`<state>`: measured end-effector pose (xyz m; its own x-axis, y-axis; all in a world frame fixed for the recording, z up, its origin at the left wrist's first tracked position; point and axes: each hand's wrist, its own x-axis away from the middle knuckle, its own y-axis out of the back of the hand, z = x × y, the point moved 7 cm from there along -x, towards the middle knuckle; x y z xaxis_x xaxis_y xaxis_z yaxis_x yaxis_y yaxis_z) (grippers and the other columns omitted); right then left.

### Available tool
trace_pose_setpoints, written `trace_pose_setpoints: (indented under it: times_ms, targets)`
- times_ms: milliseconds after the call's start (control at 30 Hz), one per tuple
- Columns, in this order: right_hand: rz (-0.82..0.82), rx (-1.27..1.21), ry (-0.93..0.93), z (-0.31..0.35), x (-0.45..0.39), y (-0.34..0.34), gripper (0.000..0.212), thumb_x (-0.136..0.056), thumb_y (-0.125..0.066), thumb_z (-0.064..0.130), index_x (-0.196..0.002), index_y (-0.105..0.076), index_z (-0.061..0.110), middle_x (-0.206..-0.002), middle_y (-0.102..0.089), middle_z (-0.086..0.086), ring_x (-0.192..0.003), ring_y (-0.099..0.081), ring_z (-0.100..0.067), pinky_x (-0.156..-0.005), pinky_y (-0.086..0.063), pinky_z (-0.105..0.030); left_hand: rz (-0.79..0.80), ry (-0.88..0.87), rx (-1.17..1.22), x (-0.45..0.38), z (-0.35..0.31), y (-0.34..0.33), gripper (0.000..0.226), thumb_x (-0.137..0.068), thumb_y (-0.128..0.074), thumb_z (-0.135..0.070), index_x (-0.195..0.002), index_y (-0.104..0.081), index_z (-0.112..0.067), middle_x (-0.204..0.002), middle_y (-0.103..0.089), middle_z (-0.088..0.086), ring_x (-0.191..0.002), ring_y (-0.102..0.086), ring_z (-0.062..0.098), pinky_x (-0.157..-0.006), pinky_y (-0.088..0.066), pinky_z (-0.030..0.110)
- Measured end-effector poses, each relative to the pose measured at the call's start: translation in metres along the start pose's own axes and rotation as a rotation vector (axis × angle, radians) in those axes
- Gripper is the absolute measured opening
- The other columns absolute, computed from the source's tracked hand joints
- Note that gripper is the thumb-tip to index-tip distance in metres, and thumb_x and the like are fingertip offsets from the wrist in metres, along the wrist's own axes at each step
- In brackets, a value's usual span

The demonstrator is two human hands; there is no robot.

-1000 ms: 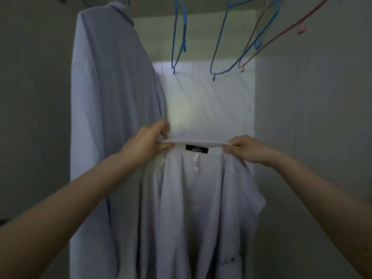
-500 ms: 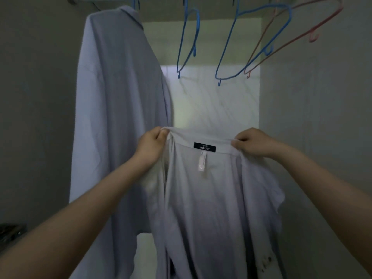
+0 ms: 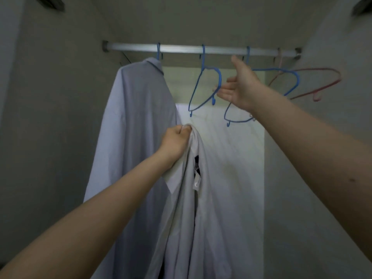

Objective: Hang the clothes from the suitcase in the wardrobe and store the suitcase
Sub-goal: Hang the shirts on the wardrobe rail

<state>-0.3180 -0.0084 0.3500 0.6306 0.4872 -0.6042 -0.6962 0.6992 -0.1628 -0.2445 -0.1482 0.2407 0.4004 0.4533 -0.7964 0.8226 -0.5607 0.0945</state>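
Head view shows our left hand (image 3: 177,141) fisted on the bunched collar of the white shirt (image 3: 193,218), which hangs straight down in front of the wardrobe, its long axis vertical. Our right hand (image 3: 239,85), fingers spread and holding nothing, is up just under the rail (image 3: 181,48), nearest the empty blue hanger (image 3: 203,87) that lies up and right of the gripped collar; we judge that hanger is the next thing to take. A dark neck label (image 3: 196,164) is folded inside the collar, its writing unreadable.
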Motion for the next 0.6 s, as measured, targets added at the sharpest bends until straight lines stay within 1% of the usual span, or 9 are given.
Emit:
trace_pose_setpoints:
  times_ms: [100, 167, 233, 300, 333, 367, 433, 500, 600]
  targets:
    - [0.068, 0.072, -0.002, 0.020, -0.009, -0.036, 0.058, -0.094, -0.050, 0.038, -0.142, -0.027, 0.015, -0.138, -0.036, -0.019, -0.097, -0.063, -0.029, -0.077, -0.055, -0.030, -0.012, -0.032, -0.104, -0.003, -0.003, 0.011, 0.047, -0.091, -0.052, -0.028, -0.054, -0.025, -0.022, -0.050, -0.024, -0.004, -0.045, -0.022, 0.008, -0.049, -0.021, 0.028]
    - [0.088, 0.126, -0.029, 0.018, -0.015, -0.049, 0.040, -0.096, -0.047, 0.024, -0.133, -0.035, 0.015, -0.128, -0.044, -0.013, -0.065, -0.068, -0.017, -0.052, -0.054, -0.022, -0.021, -0.067, -0.191, -0.004, -0.008, 0.020, 0.050, -0.089, -0.053, -0.029, -0.050, -0.023, -0.022, -0.045, -0.021, -0.006, -0.040, -0.020, 0.008, -0.046, -0.020, 0.026]
    - [0.085, 0.193, -0.074, 0.011, -0.022, -0.055, 0.016, -0.099, -0.034, 0.013, -0.112, -0.043, 0.010, -0.088, -0.062, -0.008, -0.032, -0.051, -0.006, -0.033, -0.037, -0.014, -0.063, -0.086, -0.258, -0.007, -0.011, 0.032, 0.050, -0.090, -0.052, -0.029, -0.049, -0.024, -0.021, -0.044, -0.023, -0.004, -0.039, -0.022, 0.008, -0.042, -0.021, 0.024]
    - [0.033, 0.233, -0.052, 0.010, -0.028, -0.052, 0.029, -0.098, -0.017, 0.006, -0.084, -0.042, 0.009, -0.040, -0.050, 0.000, -0.020, -0.028, -0.003, -0.027, -0.021, -0.014, -0.112, -0.078, -0.234, -0.008, -0.010, 0.047, 0.048, -0.091, -0.050, -0.028, -0.051, -0.026, -0.021, -0.048, -0.025, -0.003, -0.044, -0.024, 0.009, -0.042, -0.021, 0.023]
    - [-0.018, 0.252, -0.007, 0.016, -0.031, -0.048, 0.034, -0.096, -0.012, 0.003, -0.075, -0.039, 0.010, -0.030, -0.041, 0.003, -0.019, -0.022, -0.003, -0.026, -0.017, -0.014, -0.129, -0.066, -0.201, -0.009, -0.008, 0.054, 0.046, -0.091, -0.050, -0.027, -0.052, -0.027, -0.021, -0.050, -0.026, -0.002, -0.047, -0.025, 0.010, -0.045, -0.022, 0.025]
    - [-0.067, 0.256, 0.035, 0.019, -0.031, -0.043, 0.035, -0.094, -0.011, 0.002, -0.073, -0.037, 0.011, -0.028, -0.037, 0.003, -0.018, -0.018, -0.004, -0.025, -0.014, -0.014, -0.125, -0.049, -0.178, -0.010, -0.006, 0.058, 0.044, -0.092, -0.049, -0.026, -0.053, -0.027, -0.021, -0.052, -0.027, -0.001, -0.049, -0.026, 0.011, -0.048, -0.023, 0.027]
    - [-0.131, 0.232, 0.102, 0.023, -0.030, -0.033, 0.034, -0.093, -0.013, 0.001, -0.073, -0.037, 0.013, -0.045, -0.036, 0.001, -0.019, -0.015, -0.004, -0.027, -0.013, -0.014, -0.098, -0.006, -0.153, -0.011, 0.000, 0.064, 0.043, -0.091, -0.049, -0.026, -0.054, -0.028, -0.022, -0.053, -0.028, 0.001, -0.050, -0.027, 0.012, -0.049, -0.023, 0.026]
    - [-0.164, 0.207, 0.149, 0.024, -0.030, -0.028, 0.034, -0.094, -0.017, 0.002, -0.072, -0.040, 0.015, -0.056, -0.028, 0.001, -0.021, -0.015, -0.005, -0.030, -0.012, -0.015, -0.083, -0.006, -0.199, -0.010, 0.003, 0.070, 0.046, -0.091, -0.051, -0.026, -0.052, -0.027, -0.021, -0.047, -0.026, -0.003, -0.042, -0.023, 0.008, -0.044, -0.022, 0.024]
    - [-0.190, 0.224, 0.132, 0.015, -0.029, -0.019, 0.035, -0.096, -0.022, 0.007, -0.071, -0.046, 0.013, -0.053, -0.028, 0.003, -0.022, -0.016, -0.006, -0.032, -0.013, -0.016, -0.047, -0.051, -0.406, -0.005, 0.009, 0.075, 0.051, -0.090, -0.051, -0.031, -0.047, -0.026, -0.020, -0.037, -0.025, -0.007, -0.036, -0.023, 0.007, -0.040, -0.022, 0.024]
